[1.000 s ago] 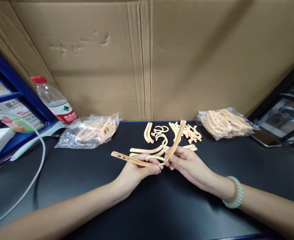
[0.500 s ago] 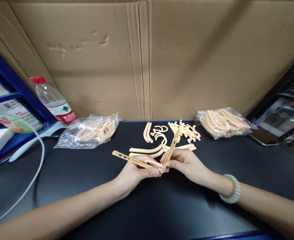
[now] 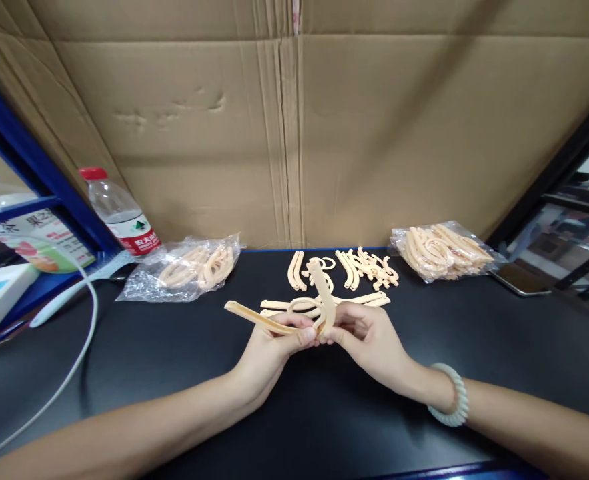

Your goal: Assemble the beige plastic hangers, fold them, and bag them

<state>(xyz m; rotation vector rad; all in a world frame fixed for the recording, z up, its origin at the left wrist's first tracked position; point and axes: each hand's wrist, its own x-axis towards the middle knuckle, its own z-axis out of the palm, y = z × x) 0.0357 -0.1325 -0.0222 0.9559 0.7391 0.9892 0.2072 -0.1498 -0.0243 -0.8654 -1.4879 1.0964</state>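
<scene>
Over the middle of the black table (image 3: 214, 387), a beige plastic folding clothes hanger is held in both hands. My left hand (image 3: 267, 357) pinches its left arm (image 3: 254, 318), which points out to the left, near the joint. My right hand (image 3: 377, 337) is closed on the lower end of its right arm (image 3: 326, 293), which stands nearly upright. A curved hook (image 3: 298, 301) shows between the two arms. The fingertips hide the joint, so I cannot tell how the pieces fit there. Behind the hands lie assembled-looking hangers (image 3: 369, 300).
Loose hanger arms (image 3: 295, 271) and a heap of small beige pieces (image 3: 374, 267) lie at the back. Clear bags of hanger parts flank them, a left bag (image 3: 184, 267) and a right bag (image 3: 441, 250). A bottle (image 3: 124, 217) and a white cable (image 3: 81, 353) are at left.
The right arm of the hanger has turned: its slotted hollow side faced me, now its smooth curved side shows. The hook has come up between the arms. The view has shifted slightly.
</scene>
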